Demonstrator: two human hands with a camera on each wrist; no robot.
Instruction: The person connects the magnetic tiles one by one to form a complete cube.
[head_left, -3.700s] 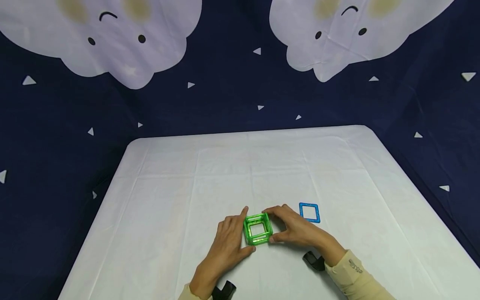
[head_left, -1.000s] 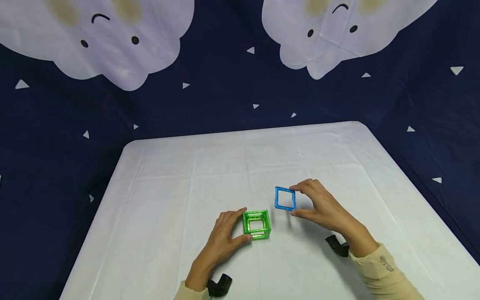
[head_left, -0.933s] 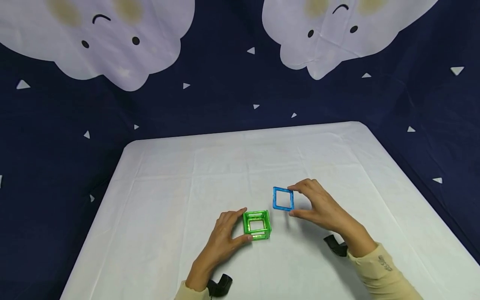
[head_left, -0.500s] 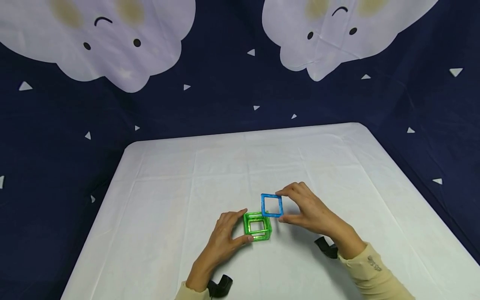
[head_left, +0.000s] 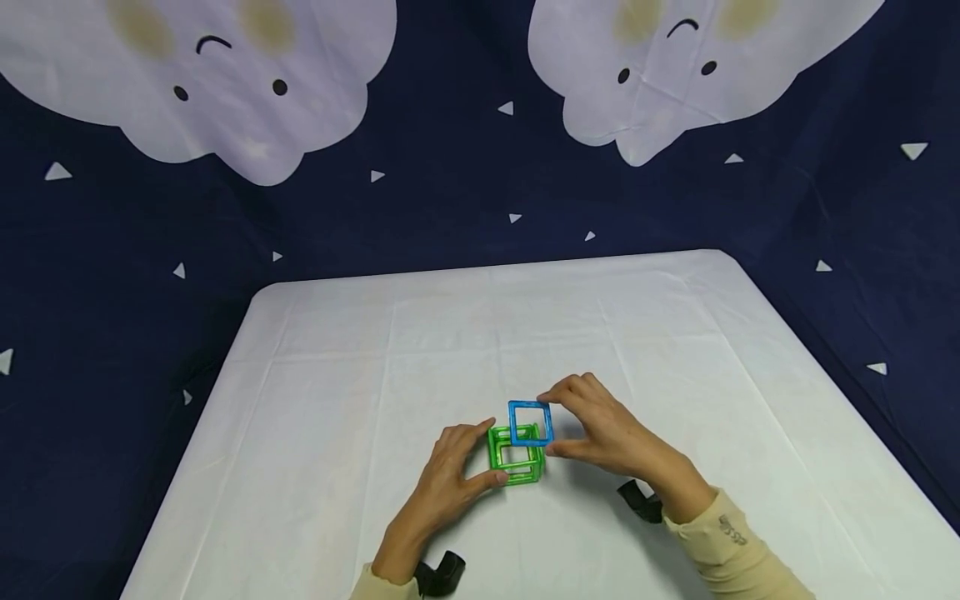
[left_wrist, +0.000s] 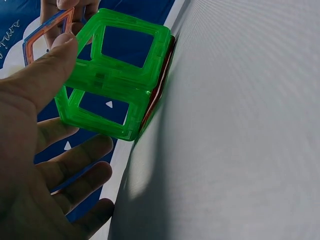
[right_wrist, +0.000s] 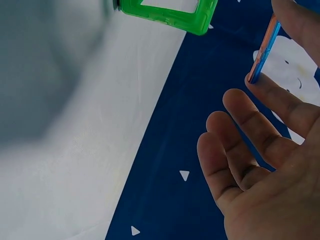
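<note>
A cube frame of green see-through magnetic tiles (head_left: 522,479) stands on the table near its front. My left hand (head_left: 435,483) grips it from the left, thumb at the near edge and index finger at the far one; its other fingers are spread in the left wrist view. A dark red edge (left_wrist: 159,90) shows under the green cube there. Above the cube, my right hand (head_left: 615,437) pinches a blue square magnetic tile (head_left: 513,423) by its right side between thumb and index finger. The blue tile is tilted and overlaps the cube's far part in the head view.
A white cloth covers the table (head_left: 337,392). A navy backdrop (head_left: 442,225) with white clouds and small triangles hangs behind it. Black wrist mounts (head_left: 442,573) sit under both wrists, the right mount (head_left: 641,502) low over the cloth.
The right hand let go of the cube, picked up the blue tile from the table, and brought it left and nearer, over the cube. The left hand stays on the cube.
</note>
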